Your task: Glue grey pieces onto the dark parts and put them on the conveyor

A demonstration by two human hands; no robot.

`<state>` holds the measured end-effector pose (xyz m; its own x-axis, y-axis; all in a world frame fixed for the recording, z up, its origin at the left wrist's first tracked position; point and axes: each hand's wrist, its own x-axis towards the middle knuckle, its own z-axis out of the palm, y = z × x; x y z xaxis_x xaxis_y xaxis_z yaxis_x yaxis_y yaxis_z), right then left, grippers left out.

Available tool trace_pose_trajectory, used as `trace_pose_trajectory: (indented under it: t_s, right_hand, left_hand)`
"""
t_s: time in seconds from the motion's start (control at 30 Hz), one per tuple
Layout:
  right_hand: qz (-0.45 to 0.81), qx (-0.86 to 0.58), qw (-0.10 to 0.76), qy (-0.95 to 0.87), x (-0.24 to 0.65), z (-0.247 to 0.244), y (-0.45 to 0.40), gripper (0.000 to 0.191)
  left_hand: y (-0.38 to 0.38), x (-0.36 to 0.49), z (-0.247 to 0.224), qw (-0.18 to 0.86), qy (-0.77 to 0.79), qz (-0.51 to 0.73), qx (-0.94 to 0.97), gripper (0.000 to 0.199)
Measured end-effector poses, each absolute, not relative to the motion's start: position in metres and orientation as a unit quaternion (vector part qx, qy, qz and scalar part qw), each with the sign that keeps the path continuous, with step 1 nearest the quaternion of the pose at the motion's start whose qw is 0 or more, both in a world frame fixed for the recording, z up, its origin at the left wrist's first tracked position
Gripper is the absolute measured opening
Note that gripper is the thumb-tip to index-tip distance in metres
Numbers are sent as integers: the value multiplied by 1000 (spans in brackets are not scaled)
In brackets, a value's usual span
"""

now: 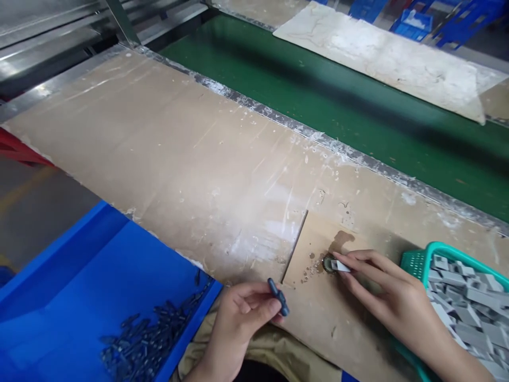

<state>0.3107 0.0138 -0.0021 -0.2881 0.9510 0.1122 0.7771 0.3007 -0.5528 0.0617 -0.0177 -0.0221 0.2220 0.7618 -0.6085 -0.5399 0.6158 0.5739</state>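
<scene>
My left hand pinches a small dark blue plastic part with a narrow stem, held near the table's front edge. My right hand grips a small light grey plastic piece between thumb and fingers. The grey piece's far end is at a small round dark dish, which sits on a flat tan board. Whether the piece touches what is in the dish, I cannot tell. Wet brown spots mark the board around the dish.
On the right stands a green basket full of grey pieces. A blue bin at the lower left holds a pile of dark parts. Beyond the worn table runs a green conveyor belt, with a whitish board past it.
</scene>
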Motion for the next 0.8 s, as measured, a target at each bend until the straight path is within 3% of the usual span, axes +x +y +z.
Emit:
trace_pose_trajectory:
  t_s: [0.27, 0.47, 0.8]
  right_hand:
    - [428, -651, 292, -555, 306, 31, 1, 18]
    - [461, -674, 351, -458, 283, 46, -8, 19]
    - [444, -631, 264, -579, 286, 50, -3, 15]
  left_hand:
    - [2, 105, -14, 790, 428, 404, 174, 14]
    - [8, 126, -7, 798, 403, 419, 158, 14]
    - [12, 129, -5, 750, 405, 439, 284, 4]
